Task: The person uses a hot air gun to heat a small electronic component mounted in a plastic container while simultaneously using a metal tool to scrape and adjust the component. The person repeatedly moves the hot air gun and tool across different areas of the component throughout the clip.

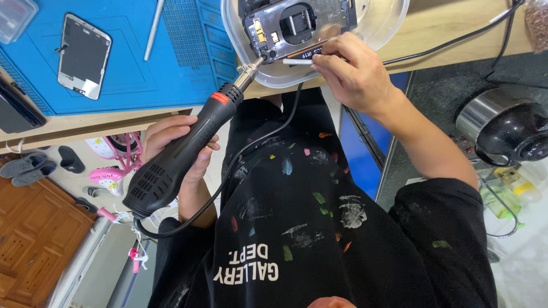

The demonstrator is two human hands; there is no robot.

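Black short-sleeved T-shirt [319, 228], loose fit, w/ paint-like dabs all over the front: green, orange, pink, pale blue, plus bigger white smears near the middle. White block lettering in 2 lines low on the chest, seen upside down from the head cam. Sleeves end approx. at the elbows; forearms bare. Both hands [354, 71] bare, no gloves, no rings or watch visible. Nails short. Lower body hidden by the shirt.
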